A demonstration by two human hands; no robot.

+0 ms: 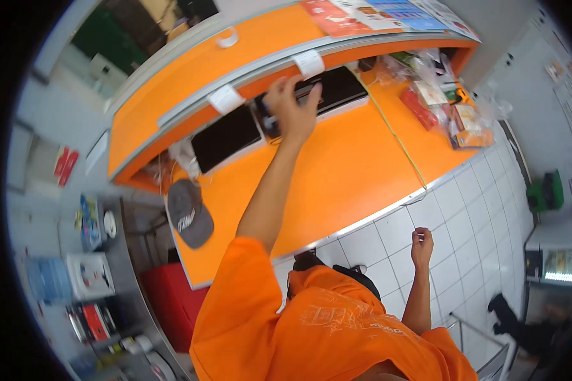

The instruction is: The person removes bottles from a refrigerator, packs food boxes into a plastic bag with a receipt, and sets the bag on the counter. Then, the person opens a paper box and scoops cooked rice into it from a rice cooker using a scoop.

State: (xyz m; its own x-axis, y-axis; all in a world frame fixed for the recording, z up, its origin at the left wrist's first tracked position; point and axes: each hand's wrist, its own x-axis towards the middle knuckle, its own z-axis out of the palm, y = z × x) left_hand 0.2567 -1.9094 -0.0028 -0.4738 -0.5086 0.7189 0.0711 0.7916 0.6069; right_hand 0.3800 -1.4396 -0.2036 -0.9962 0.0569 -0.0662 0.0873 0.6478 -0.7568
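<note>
My left hand [292, 109] reaches over the back of the orange counter [337, 178], in front of a black item [268, 120] between two dark flat panels. Its thumb and fingers are apart, but whether it holds something small cannot be made out. One panel [227, 138] lies to its left, the other [340, 91] to its right. White paper slips [226, 99] hang from the shelf edge just above. Down at my right side, away from the counter, my right hand [422, 241] hangs over the tiled floor with its fingers loosely curled and nothing visible in them.
A grey cap [189, 213] lies at the counter's left end. Plastic bags and boxes [467, 120] crowd the right end. A yellow cord [391, 127] crosses the counter. A red box-like object [171, 295] stands at lower left, and a green bin [545, 192] at right.
</note>
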